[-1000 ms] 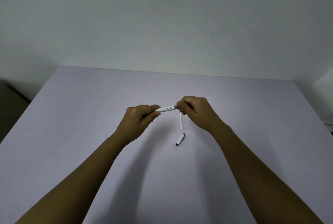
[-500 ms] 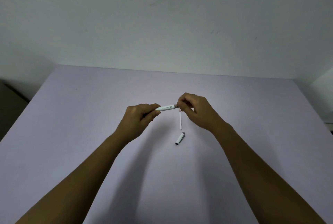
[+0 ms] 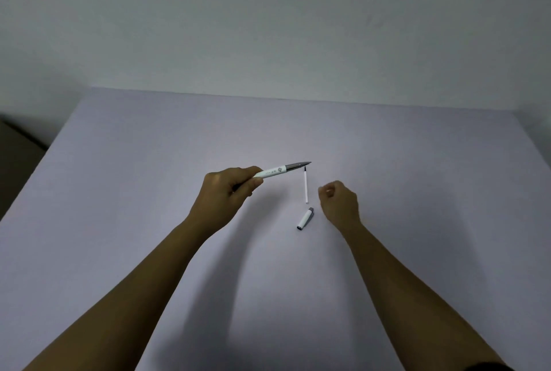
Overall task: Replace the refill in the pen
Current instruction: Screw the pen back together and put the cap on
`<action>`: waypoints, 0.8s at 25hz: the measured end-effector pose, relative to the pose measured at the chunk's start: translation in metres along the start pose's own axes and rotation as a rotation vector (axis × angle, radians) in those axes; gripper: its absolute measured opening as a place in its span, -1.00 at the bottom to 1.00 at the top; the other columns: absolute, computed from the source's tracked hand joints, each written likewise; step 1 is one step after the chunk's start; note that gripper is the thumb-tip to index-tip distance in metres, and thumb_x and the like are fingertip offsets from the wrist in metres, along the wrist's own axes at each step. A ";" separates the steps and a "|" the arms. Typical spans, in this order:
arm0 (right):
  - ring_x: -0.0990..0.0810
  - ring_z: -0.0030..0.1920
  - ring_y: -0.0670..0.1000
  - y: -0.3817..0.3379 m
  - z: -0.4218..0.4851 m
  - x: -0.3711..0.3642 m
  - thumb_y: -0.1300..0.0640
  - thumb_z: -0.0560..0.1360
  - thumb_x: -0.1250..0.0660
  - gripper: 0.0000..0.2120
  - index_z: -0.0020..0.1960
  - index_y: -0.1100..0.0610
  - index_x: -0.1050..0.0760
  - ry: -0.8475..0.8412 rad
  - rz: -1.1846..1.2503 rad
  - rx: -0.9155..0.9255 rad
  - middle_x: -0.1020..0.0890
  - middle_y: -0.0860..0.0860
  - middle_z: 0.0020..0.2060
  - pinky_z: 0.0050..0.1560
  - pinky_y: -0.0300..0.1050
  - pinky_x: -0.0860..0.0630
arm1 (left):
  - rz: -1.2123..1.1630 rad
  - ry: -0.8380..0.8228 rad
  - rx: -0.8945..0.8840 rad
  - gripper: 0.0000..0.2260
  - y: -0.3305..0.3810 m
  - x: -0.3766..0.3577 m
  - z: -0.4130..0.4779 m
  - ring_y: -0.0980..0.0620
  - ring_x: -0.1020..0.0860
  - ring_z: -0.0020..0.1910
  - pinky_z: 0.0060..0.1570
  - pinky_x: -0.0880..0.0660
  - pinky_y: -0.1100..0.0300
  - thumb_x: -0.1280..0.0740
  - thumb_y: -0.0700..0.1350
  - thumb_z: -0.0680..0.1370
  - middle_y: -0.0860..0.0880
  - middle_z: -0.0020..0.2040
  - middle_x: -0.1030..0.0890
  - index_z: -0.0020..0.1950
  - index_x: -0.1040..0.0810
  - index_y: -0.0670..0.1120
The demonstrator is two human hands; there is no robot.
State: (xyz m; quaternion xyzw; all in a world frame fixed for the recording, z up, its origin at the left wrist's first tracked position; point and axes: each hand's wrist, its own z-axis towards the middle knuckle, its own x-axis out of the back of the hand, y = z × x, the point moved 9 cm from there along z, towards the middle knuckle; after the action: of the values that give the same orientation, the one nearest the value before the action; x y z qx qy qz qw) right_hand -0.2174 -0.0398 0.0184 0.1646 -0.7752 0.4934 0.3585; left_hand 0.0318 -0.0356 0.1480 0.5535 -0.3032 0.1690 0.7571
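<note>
My left hand point(image 3: 229, 187) grips a white pen point(image 3: 275, 171) by its rear end, above the table, with the grey cone tip pointing right. A thin white refill point(image 3: 306, 188) lies on the table just below the tip, running toward me. The white pen cap point(image 3: 305, 218) with a grey end lies just nearer than the refill. My right hand point(image 3: 340, 202) hovers to the right of the refill and cap, fingers curled loosely with nothing in them.
A pale lilac table point(image 3: 149, 191) fills the view, its far edge against a plain white wall point(image 3: 268, 27). A dark gap point(image 3: 18, 150) lies beyond the table's left edge.
My right hand has let go of the pen's tip end and dropped down to the right. The left hand still holds the pen, whose grey tip now shows in full.
</note>
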 end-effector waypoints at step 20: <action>-0.65 -0.34 -0.20 -0.070 0.009 0.037 0.10 0.41 -0.44 -0.86 -0.10 0.12 -0.54 -0.033 0.949 -0.033 -0.65 -0.01 -0.28 -0.29 -0.37 -0.56 | 0.023 0.109 0.082 -0.89 -0.023 0.000 -0.002 0.07 -0.51 -0.40 -0.36 -0.35 0.46 -0.31 -0.12 0.54 0.00 -0.40 -0.57 0.00 -0.61 0.01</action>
State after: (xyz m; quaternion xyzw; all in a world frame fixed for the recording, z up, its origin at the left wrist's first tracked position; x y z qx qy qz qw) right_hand -0.2041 -0.0763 0.0883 -0.2057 -0.7781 0.5876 0.0838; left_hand 0.0460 -0.0413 0.1311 0.5705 -0.2607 0.2200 0.7471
